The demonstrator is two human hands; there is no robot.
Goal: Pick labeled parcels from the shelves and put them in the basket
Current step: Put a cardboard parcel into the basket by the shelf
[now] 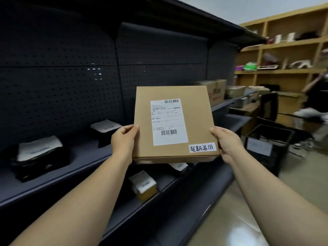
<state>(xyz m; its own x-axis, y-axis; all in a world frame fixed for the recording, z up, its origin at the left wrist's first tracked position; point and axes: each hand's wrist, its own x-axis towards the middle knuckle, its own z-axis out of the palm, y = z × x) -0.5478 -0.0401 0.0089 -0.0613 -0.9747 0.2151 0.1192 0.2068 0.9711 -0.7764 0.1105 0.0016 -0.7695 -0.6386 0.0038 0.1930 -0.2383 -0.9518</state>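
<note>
Parcel [174, 121] held before shelves [71, 166]; basket [266, 144] right.

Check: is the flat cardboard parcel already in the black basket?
No, the flat cardboard parcel is held up in front of the shelves by the left hand and right hand, while the black basket sits on the floor to the right.

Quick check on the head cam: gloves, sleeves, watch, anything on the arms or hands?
Nothing worn that shows. The left hand and right hand are bare: no gloves, no rings on the visible fingers. Both forearms are bare down to the frame's lower edge, with no sleeve, cuff, watch or wristband in view. Nails look short and unpainted.
</note>
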